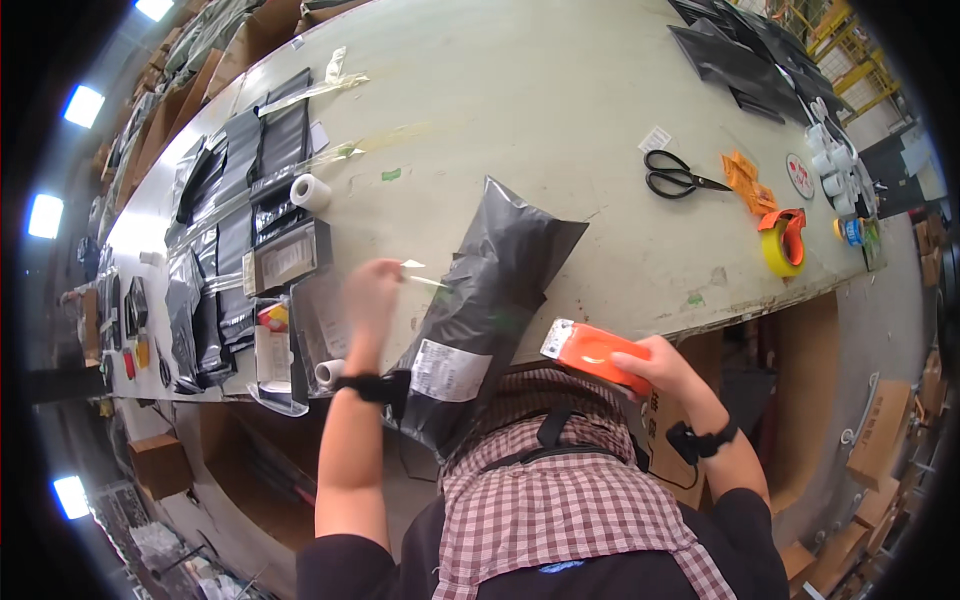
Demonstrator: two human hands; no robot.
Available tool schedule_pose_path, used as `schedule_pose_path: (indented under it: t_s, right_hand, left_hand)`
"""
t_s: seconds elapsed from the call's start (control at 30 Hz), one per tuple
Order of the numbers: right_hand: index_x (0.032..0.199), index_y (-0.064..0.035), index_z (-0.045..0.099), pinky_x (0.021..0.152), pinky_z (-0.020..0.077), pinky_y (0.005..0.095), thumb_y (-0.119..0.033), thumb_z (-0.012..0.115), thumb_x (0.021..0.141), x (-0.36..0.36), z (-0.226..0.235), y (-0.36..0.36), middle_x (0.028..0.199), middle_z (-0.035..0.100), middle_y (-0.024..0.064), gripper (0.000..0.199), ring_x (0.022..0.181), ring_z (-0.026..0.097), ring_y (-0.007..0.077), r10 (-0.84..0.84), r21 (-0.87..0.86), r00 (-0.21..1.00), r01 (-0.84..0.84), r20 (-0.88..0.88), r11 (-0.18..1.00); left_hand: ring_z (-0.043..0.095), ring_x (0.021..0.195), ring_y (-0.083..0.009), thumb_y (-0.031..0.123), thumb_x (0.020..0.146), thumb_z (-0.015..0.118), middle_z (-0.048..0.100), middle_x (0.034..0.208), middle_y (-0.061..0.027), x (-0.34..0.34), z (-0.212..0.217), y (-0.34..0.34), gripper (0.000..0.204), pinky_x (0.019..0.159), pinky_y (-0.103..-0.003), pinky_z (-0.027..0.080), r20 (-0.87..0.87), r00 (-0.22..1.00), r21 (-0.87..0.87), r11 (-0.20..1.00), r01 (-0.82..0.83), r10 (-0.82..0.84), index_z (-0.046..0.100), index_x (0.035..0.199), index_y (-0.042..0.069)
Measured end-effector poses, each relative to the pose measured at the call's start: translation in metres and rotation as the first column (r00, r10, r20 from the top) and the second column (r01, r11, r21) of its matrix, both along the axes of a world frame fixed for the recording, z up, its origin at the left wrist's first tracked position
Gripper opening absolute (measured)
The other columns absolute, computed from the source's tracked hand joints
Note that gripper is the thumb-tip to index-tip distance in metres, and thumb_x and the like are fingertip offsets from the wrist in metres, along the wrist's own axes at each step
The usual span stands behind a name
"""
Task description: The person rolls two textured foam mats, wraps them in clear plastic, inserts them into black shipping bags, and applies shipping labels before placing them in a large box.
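The left hand [372, 290] was blurred above the pale desk [560, 90], its grip pinched shut on a strip of clear tape [425, 275] that ran rightward to touch the black plastic mailer bag [480, 310]. That bag lay slanted just right of the left grip, its lower end hanging over the desk's near edge, with a white rectangular label [448, 370] stuck near that end. The right hand [650, 365] was closed around an orange tape dispenser [590, 350], held at the desk's edge just right of the bag. To the left of the left grip lay a row of flat black packages [235, 200], some under clear wrap, and a white roll [310, 190] beyond it. Well beyond the right grip sat black-handled scissors [675, 178], small orange packets [748, 182], a yellow tape roll in an orange holder [785, 243] and a stack of black bags [745, 55].
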State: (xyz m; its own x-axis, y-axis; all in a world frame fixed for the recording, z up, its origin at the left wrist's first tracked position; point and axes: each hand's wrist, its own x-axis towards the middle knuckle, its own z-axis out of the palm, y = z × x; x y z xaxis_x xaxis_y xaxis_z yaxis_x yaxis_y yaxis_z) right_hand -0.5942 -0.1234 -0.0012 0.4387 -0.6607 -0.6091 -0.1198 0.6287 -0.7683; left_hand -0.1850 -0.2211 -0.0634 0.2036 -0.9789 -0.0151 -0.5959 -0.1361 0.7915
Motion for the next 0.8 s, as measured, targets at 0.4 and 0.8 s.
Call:
schedule_pose_path:
  t_s: [0.4,0.8]
  right_hand:
    - [0.071,0.0020,0.067,0.051,0.0471,0.0286,-0.043,0.062,0.080,0.049,-0.017,-0.014,0.054,0.062,0.0102,0.047,0.051,0.062,0.0176,0.066,-0.179,0.900,-0.156,-0.431,0.971]
    - [0.079,0.0052,0.062,0.040,0.0427,0.0235,-0.032,0.062,0.084,0.034,0.059,-0.047,0.058,0.058,0.0071,0.037,0.045,0.055,0.0115,-0.084,-0.183,0.956,0.032,-0.282,0.983]
  left_hand:
    - [0.062,0.092,-0.0305,0.047,0.076,0.067,0.063,0.102,-0.0206,-0.093,0.037,0.042,0.068,0.084,-0.034,0.047,0.012,0.776,0.490,0.680,0.545,-0.631,0.051,0.116,-0.005]
    - [0.056,0.103,-0.0352,0.055,0.086,0.052,0.055,0.120,-0.0198,-0.084,0.041,-0.034,0.070,0.087,-0.037,0.047,-0.028,0.623,0.857,0.302,0.418,-0.782,0.048,0.123,-0.004]
